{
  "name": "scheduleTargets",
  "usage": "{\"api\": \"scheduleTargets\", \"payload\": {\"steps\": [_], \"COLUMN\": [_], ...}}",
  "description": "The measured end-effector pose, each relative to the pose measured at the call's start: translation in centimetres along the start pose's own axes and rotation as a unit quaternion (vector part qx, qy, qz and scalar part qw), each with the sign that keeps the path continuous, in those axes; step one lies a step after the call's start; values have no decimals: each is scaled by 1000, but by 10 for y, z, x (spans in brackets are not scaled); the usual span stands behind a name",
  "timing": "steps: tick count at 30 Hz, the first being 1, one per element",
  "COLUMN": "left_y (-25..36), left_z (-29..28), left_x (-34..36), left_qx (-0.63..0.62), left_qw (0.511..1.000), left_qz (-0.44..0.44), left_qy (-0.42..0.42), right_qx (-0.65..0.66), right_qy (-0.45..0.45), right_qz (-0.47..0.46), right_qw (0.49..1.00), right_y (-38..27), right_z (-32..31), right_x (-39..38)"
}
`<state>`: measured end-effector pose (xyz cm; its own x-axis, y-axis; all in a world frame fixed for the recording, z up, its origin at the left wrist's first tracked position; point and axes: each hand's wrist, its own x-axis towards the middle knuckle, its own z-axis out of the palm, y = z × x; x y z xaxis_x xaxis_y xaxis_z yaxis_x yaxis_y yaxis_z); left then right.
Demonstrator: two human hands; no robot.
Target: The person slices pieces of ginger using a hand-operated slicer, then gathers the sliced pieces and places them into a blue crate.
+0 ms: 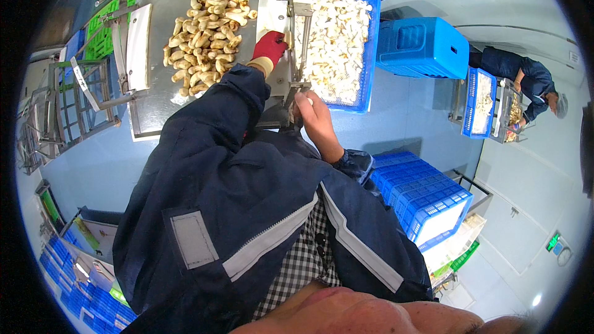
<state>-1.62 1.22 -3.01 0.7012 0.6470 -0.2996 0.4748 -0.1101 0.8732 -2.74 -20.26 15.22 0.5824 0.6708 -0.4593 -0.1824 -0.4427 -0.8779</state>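
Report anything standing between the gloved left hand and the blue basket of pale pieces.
A metal frame stands between them, just right of the gloved left hand and along the left side of the blue basket.

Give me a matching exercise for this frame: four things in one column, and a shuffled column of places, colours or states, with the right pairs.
Things
1. left hand
2. right hand
3. yellowish-brown pieces
4. whitish pieces

Places, colours or states
A. inside the large blue basket close to the hands
B. bare, without a glove
C. heaped on the metal table
D. covered by a red glove

Right pairs: 1-D, 2-B, 3-C, 4-A
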Motion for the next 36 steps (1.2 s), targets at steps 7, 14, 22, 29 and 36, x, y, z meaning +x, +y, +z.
{"api": "scheduleTargets", "payload": {"steps": [7,14,22,29,36], "left_y": [21,34,3,45,31], "left_z": [14,2,-7,10,-6], "left_x": [7,-8,4,-1,-9], "left_qx": [-48,-74,13,-77,-58], "left_qw": [998,991,994,987,992], "left_qz": [-33,-99,-60,-96,-91], "left_qy": [-31,-55,-95,-107,-65], "right_qx": [-58,44,39,-10,28], "right_qy": [18,-6,3,21,-6], "right_qz": [-56,-15,7,-49,0], "right_qw": [997,999,999,999,1000], "right_y": [79,31,18,89,11], "right_z": [4,0,8,3,1], "right_x": [9,3,-2,7,-2]}}
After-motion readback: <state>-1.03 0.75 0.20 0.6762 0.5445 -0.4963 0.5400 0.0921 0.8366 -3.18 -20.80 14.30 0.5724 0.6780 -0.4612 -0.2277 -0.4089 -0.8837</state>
